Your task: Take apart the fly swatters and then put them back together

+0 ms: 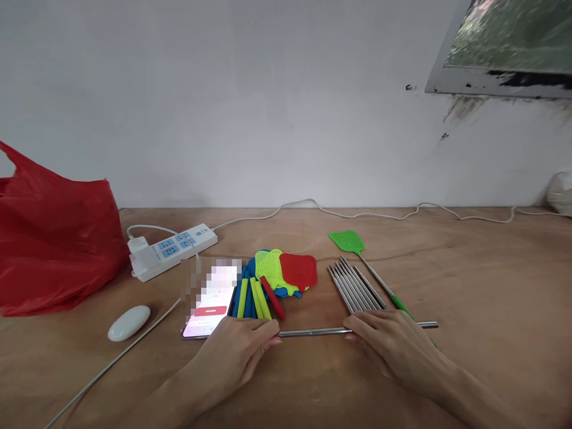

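Note:
A thin metal telescopic rod (313, 332) lies level between my hands, a joint showing near its middle. My left hand (243, 342) pinches its left end. Farther right along it, my right hand (393, 341) has its fingers closed on the rod, whose end sticks out beyond. Behind my right hand lie several more metal rods (355, 286) side by side. A green fly swatter (348, 241) with a metal shaft and green grip rests just right of them. Blue, yellow and red swatter heads (298, 271) are piled behind several coloured handle tubes (260, 298), close to my left hand.
A lit phone (212, 304) lies left of the tubes. Beyond it are a white power strip (172, 250) with a plug and cable, a white computer mouse (129, 323) and a red plastic bag (58, 238). A thin cord (357, 213) runs along the wall.

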